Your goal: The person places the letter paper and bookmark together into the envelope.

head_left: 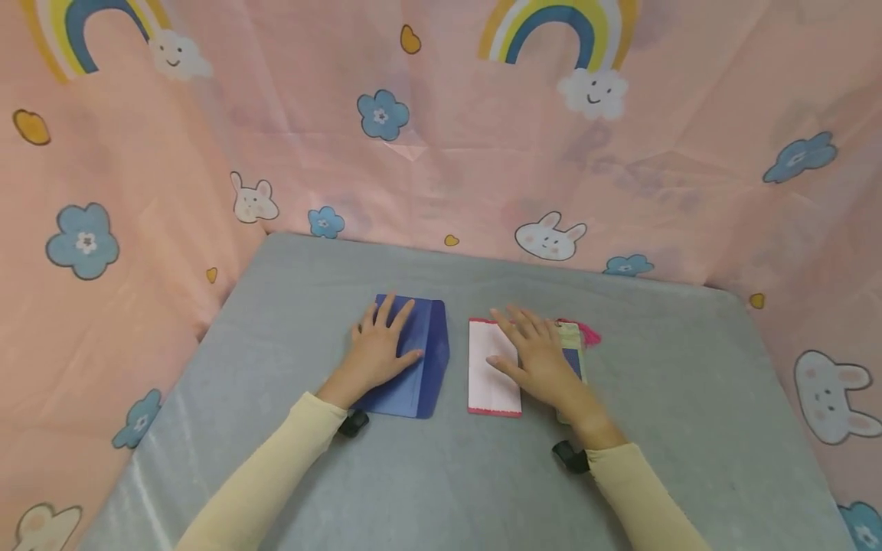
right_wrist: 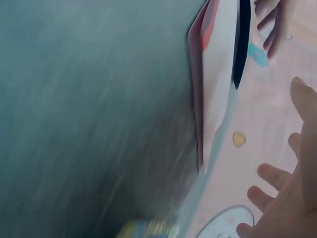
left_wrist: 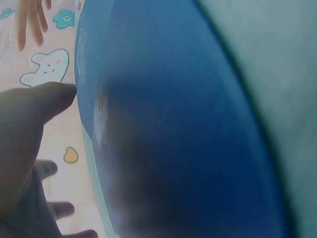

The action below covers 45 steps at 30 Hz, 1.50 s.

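Note:
A blue envelope (head_left: pixel 429 367) with its flap on the right lies on the table in the head view. My left hand (head_left: pixel 375 352) is over its left part, fingers spread; the left wrist view shows the thumb (left_wrist: pixel 54 96) extended above the envelope (left_wrist: pixel 188 129). To the right lies a white card (head_left: pixel 491 375) with red edges, seen edge-on in the right wrist view. My right hand (head_left: pixel 540 363), fingers spread, is above the card's right side and a yellow-green bookmark (head_left: pixel 572 337) with a pink tassel (head_left: pixel 589 333). The hand hides part of both. Neither hand grips anything.
A grey cloth covers the table (head_left: pixel 455 482). Pink printed curtains (head_left: pixel 441 176) with rainbows, rabbits and flowers stand around its back and sides. Each wrist carries a small black camera, such as the right one (head_left: pixel 570 457).

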### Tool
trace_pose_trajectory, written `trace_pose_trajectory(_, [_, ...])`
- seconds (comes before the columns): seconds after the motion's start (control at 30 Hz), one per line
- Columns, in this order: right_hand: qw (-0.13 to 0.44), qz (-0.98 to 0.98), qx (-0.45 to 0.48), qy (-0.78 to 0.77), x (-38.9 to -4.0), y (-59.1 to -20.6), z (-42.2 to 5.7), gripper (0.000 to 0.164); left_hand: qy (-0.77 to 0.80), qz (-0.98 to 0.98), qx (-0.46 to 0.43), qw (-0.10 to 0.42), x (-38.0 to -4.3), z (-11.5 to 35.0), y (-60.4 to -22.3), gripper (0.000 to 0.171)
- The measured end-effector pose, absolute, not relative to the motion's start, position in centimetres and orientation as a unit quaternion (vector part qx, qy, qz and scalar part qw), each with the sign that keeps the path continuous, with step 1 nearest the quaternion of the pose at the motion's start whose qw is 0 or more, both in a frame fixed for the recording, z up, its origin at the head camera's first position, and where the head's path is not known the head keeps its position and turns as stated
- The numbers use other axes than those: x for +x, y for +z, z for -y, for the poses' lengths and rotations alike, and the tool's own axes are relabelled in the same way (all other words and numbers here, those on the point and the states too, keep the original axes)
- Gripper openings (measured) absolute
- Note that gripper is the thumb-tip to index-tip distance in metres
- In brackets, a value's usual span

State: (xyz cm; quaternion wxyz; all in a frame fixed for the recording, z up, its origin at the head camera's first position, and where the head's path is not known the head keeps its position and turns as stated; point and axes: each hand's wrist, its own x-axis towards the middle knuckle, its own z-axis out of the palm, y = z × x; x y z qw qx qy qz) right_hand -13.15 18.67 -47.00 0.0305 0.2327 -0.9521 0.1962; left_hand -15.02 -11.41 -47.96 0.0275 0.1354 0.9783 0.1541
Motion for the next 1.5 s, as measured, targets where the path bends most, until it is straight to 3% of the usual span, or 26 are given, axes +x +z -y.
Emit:
trace_pose_trajectory(0.6, [-0.022, 0.924, 0.232, 0.302, -12.8, -47.2, -12.9, 0.071, 0.136, -0.985, 0.100, 0.028, -14.2, 10.1, -48.8, 0.090])
trace_pose_trajectory(1.5, [-0.015, 0.936, 0.173, 0.305, -13.2, -47.6, -9.7, 0.054, 0.170, -0.982, 0.081, -0.018, -14.2, 10.0, -48.6, 0.088])
